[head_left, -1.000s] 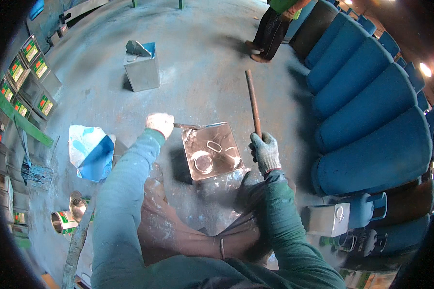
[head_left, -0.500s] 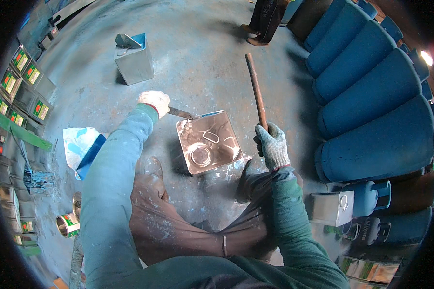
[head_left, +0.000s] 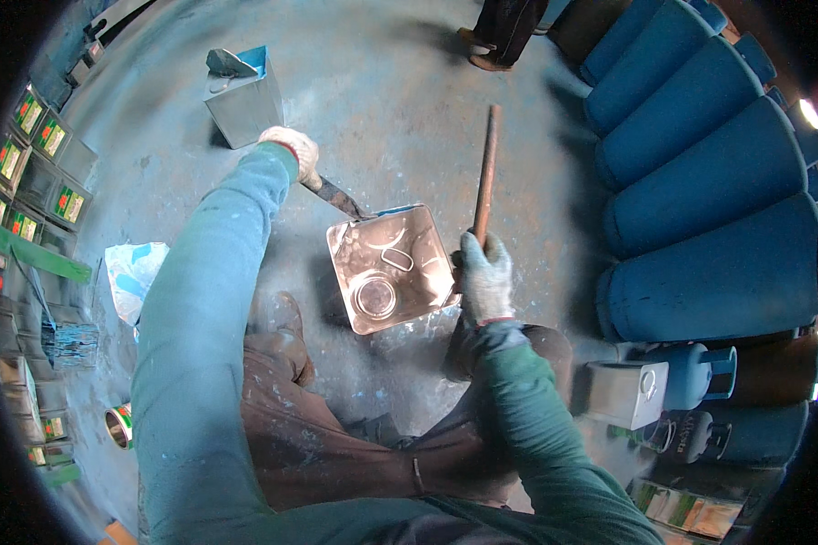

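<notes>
A square metal tin [head_left: 416, 295] stands on the floor between my feet, its shiny top showing a round lid and a small loop handle. My left hand [head_left: 293, 153], in a white knit glove, is closed round the end of a dark flat metal blade [head_left: 338, 197]. The blade's tip meets the tin's far rim, where a blue strip shows along the edge. My gloved right hand [head_left: 486, 280] grips the lower end of a brown rod [head_left: 487, 168], which points up and away. This hand is beside the tin's right corner; its thumb and finger wrap the rod.
A cut-open tin [head_left: 245, 113] with a bent-up lid stands at the far left. Large blue gas cylinders [head_left: 713, 268] line the right, with a smaller square tin [head_left: 618, 395] near them. Stacked tins [head_left: 68, 204] fill the left. Another person's legs [head_left: 507, 32] are at the back.
My right hand has moved left with the rod, closer to the tin, and the rod stands more upright. The blade in my left hand slopes down more steeply to the tin's rim.
</notes>
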`<control>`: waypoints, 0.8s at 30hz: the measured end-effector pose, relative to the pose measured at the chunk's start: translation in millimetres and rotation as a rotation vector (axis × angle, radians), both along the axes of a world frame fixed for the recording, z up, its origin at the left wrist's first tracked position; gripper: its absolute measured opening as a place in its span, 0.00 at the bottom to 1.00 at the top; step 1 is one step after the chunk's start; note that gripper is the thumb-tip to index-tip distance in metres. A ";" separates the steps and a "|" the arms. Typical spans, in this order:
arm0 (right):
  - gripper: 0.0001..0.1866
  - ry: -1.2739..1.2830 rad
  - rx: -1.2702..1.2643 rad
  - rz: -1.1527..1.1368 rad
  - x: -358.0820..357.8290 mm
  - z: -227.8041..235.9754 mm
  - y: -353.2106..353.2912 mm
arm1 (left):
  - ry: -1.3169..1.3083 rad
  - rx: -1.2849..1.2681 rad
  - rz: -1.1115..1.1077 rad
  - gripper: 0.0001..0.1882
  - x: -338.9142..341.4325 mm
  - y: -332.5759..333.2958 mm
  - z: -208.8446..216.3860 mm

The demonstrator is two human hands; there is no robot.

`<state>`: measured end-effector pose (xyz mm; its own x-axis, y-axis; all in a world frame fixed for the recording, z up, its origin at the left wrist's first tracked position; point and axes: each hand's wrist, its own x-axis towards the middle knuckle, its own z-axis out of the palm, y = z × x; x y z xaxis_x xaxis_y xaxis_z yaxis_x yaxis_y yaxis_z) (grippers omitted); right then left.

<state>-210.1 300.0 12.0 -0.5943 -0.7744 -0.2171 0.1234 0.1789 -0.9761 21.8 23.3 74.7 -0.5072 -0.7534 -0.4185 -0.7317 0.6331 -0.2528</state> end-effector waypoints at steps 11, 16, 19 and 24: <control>0.29 0.103 0.271 0.182 34.8 -71.2 -35.7 | -0.163 0.041 0.037 0.34 -33.3 -31.8 4.9; 0.24 0.775 0.538 0.720 53.4 -79.2 -31.4 | -0.226 0.043 0.034 0.35 -50.1 -38.7 7.9; 0.26 0.435 0.410 0.729 43.1 -86.5 -26.6 | -0.255 0.083 0.060 0.36 -53.6 -43.8 6.3; 0.22 0.267 0.360 -0.004 28.4 -84.0 -41.9 | -0.255 -0.011 0.124 0.36 -55.6 -49.1 -4.0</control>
<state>-181.7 258.0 -72.1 -0.6686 -0.6752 -0.3114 -0.1227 0.5133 -0.8494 -33.7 -25.7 70.7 -0.2903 -0.8081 -0.5125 -0.7153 0.5390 -0.4447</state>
